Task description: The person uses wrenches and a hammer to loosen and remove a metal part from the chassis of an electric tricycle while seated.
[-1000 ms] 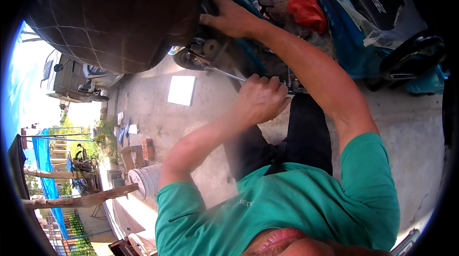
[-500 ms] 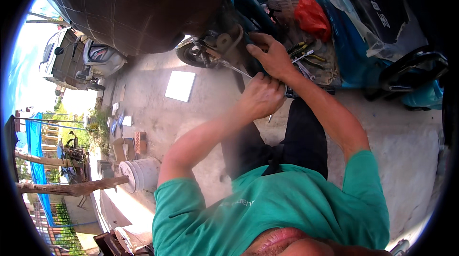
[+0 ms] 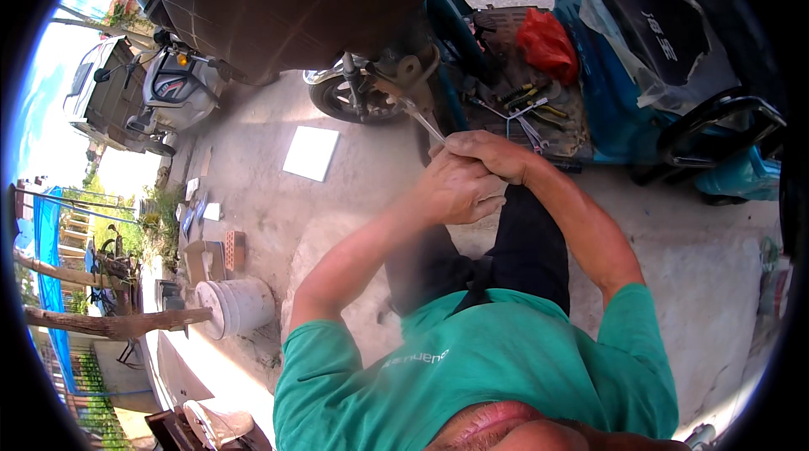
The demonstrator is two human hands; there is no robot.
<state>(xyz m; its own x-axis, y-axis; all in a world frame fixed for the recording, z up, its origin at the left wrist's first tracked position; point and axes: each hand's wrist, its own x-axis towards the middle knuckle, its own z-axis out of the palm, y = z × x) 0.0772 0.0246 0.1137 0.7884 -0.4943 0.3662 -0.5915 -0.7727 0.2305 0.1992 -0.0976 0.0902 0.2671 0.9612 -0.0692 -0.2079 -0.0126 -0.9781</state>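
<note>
A slim silver metal tool [image 3: 426, 121] slants from the scooter's front end down into my closed hands; its exact kind is hidden by my fingers. My left hand [image 3: 459, 188] is wrapped around its lower part. Pressed against the top of it, my right hand [image 3: 490, 153] closes over the tool where it enters the grip. Just beyond the hands are the scooter's front wheel [image 3: 341, 99] and the dirty metal parts beside it. To the right, the footboard [image 3: 571, 141] carries several wrenches [image 3: 533, 132] and yellow-and-black pliers [image 3: 552, 116].
A red plastic bag [image 3: 546, 45] lies on the footboard, against the teal scooter body [image 3: 602, 105]. A dark quilted cover [image 3: 295, 4] overhangs the front. On the concrete lies a white square panel [image 3: 311, 153]. Further left are a white bucket [image 3: 244, 306], a brick [image 3: 234, 250] and a parked three-wheeler [image 3: 173, 88].
My right hand has come back from beside the scooter's front panel and joined my left on the tool. My left hand stays closed around it. The view has shifted slightly.
</note>
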